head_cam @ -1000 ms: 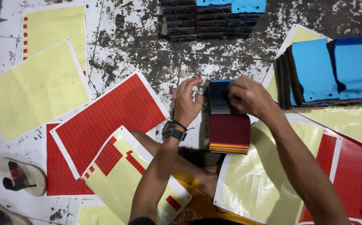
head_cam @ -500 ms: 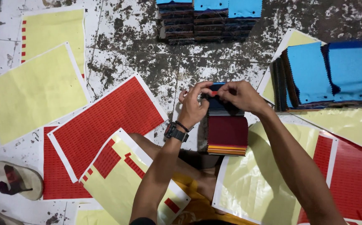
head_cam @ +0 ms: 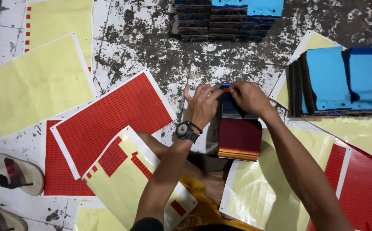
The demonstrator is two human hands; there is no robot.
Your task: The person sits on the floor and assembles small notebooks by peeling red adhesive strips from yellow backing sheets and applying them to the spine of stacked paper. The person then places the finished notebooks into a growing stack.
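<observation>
Left hand [head_cam: 203, 105] and right hand [head_cam: 248, 97] pinch a small red sticker [head_cam: 226, 90] between fingertips, atop the maroon-faced fabric swatch stack [head_cam: 239, 134] at floor centre; red sticker sheet [head_cam: 113, 119] at 9 o'clock; blue swatch pile [head_cam: 344, 79] at 3 o'clock.

Workshop floor: stained, flaking concrete floor [head_cam: 151, 38]; red sticker sheets [head_cam: 109, 115] at 9 o'clock; stacked fabric swatches [head_cam: 340, 81] at 2 o'clock.
</observation>
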